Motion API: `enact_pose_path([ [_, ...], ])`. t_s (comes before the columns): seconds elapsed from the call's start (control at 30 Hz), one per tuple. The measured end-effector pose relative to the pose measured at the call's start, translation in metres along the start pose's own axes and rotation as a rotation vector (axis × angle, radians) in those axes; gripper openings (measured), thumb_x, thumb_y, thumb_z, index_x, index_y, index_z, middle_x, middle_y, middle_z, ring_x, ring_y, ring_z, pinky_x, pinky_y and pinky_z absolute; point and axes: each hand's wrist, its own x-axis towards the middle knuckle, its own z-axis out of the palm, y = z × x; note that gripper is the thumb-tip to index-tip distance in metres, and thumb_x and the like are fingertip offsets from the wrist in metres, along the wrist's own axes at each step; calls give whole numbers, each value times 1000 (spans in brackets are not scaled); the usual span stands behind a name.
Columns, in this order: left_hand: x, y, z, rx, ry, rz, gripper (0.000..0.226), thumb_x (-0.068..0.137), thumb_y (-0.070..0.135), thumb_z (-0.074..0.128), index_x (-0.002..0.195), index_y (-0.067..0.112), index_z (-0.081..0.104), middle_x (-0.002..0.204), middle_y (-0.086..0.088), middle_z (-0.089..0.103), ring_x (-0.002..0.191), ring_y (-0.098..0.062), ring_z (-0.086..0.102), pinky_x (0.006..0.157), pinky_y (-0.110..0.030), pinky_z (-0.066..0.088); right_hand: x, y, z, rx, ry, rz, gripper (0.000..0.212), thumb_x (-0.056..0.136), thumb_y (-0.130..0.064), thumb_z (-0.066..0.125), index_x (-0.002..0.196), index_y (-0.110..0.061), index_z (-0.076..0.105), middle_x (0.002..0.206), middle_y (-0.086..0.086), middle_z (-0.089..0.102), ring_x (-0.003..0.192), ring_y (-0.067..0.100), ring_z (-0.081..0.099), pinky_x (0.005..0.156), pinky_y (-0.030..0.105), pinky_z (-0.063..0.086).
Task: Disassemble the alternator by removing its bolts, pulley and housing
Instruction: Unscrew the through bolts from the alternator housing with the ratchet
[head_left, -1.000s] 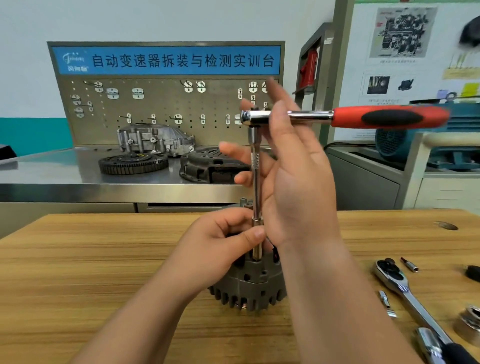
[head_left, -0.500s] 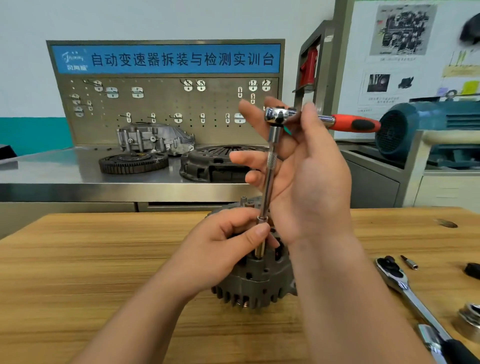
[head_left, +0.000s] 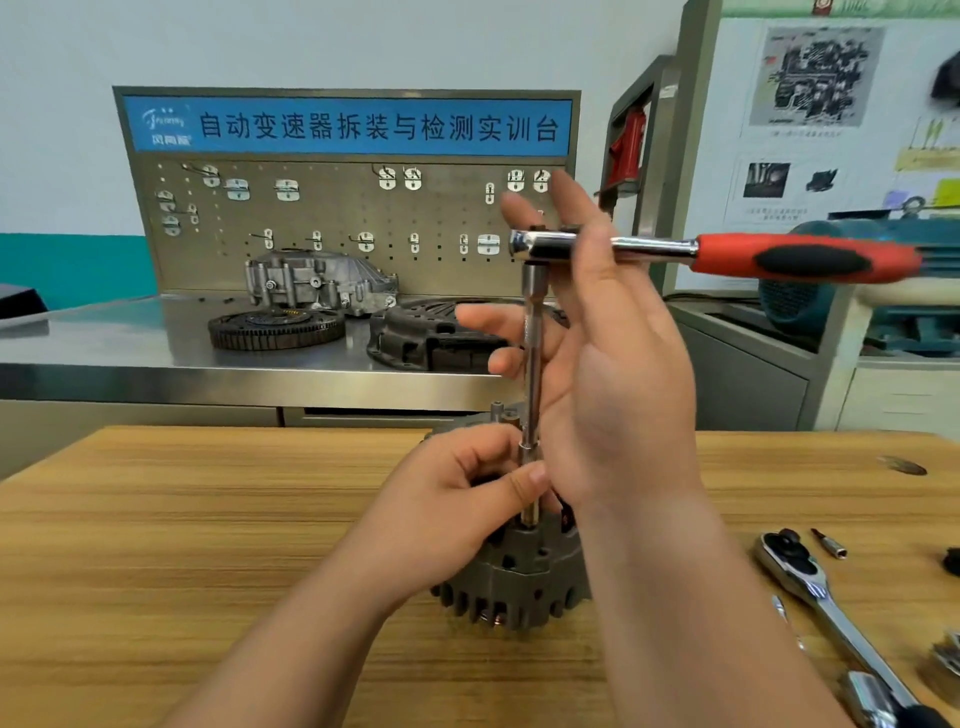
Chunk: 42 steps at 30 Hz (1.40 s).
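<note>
Slippage is the main hazard at this point. The alternator (head_left: 519, 582) stands on the wooden counter (head_left: 156, 519), close to the person and between the forearms, with nothing clamping it. The left hand (head_left: 457, 499) pinches the lower end of the upright extension bar (head_left: 533, 364) between thumb and curled fingers, just above the socket (head_left: 530, 512) that meets the top of the alternator. The bolt itself is hidden. The right hand (head_left: 618, 374) is spread wide with its fingers straight, touching only the head of the red-handled ratchet (head_left: 727, 252), whose handle sticks out to the right with nothing gripping it.

Judged from that, the long handle could swing or sag under its own weight, tilt the bar and lever the socket off the bolt, rounding its head or pinching the left hand. A sideways push high on so tall a bar could also tip or slide the free-standing alternator. A second ratchet (head_left: 810, 587) and a small bit (head_left: 829, 543) lie on the counter to the right, near enough for a falling tool to knock them.
</note>
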Motion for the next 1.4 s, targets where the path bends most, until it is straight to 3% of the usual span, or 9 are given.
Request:
enact_pose_path([
  [0.1, 0, 2, 1, -8, -28, 65, 26, 89, 28, 55, 87, 7, 70, 81, -16, 68, 73, -27, 61, 69, -32, 50, 2, -2, -5, 18, 28, 89, 38, 98, -43, 34, 119, -20, 55, 108, -1, 74, 55, 15, 67, 43, 18, 45],
  [0.23, 1, 2, -1, -68, -47, 40, 35, 82, 31, 55, 96, 2, 68, 82, -5, 74, 78, -16, 67, 77, -32, 53, -1, 1, -5, -51, 77, 63, 33, 101, -41, 36, 120, -22, 57, 108, -1, 73, 54, 15, 67, 42, 18, 45],
  [0.5, 1, -2, 1, -7, 42, -13, 13, 91, 12, 61, 96, 5, 71, 89, -5, 76, 90, -30, 69, 87, -52, 53, -2, 3, 3, -216, 3, -230, 32, 93, -15, 58, 114, -39, 62, 118, -16, 65, 90, 21, 69, 66, 16, 50],
  [0.7, -2, 4, 0, -47, -29, 36, 42, 91, 37, 58, 101, -3, 65, 91, -36, 60, 82, -48, 58, 80, -62, 48, -1, 2, -1, -36, -27, -2, 31, 99, -40, 38, 123, -28, 54, 116, -1, 71, 61, 16, 69, 47, 19, 48],
  [0.83, 0, 4, 1, -48, -40, 52, 35, 91, 31, 57, 94, -3, 66, 70, 2, 69, 69, -18, 63, 70, -29, 52, -1, 0, -4, -4, -32, 65, 44, 86, -50, 41, 121, -27, 55, 104, 5, 74, 55, 14, 66, 44, 19, 47],
  [1.03, 0, 2, 3, -33, 10, 16, 30, 89, 24, 60, 101, -3, 68, 91, -9, 75, 93, -41, 65, 85, -57, 49, 2, -1, 0, -268, -34, -123, 34, 85, -26, 57, 113, -46, 62, 110, -14, 66, 73, 9, 69, 52, 15, 47],
  [1.2, 1, -2, 3, 1, 4, 59, 30, 92, 26, 58, 99, -2, 67, 84, -5, 74, 79, -19, 68, 80, -38, 53, 0, 1, -2, -63, -46, -35, 28, 93, -35, 50, 118, -35, 61, 126, -4, 65, 72, 17, 70, 50, 17, 49],
  [1.33, 0, -1, 2, -20, -15, 109, 36, 89, 32, 52, 106, 3, 66, 95, -26, 67, 89, -40, 62, 85, -51, 50, 2, -2, -7, 19, -47, 92, 46, 83, -51, 41, 118, -26, 58, 107, 2, 74, 59, 17, 69, 45, 19, 49],
  [1.4, 1, -1, 0, -19, -28, 105, 32, 89, 29, 53, 104, 6, 68, 94, -13, 73, 91, -27, 67, 86, -38, 53, 3, -2, -9, 21, -63, 147, 51, 82, -53, 38, 120, -24, 56, 99, 5, 75, 56, 16, 68, 44, 20, 48],
])
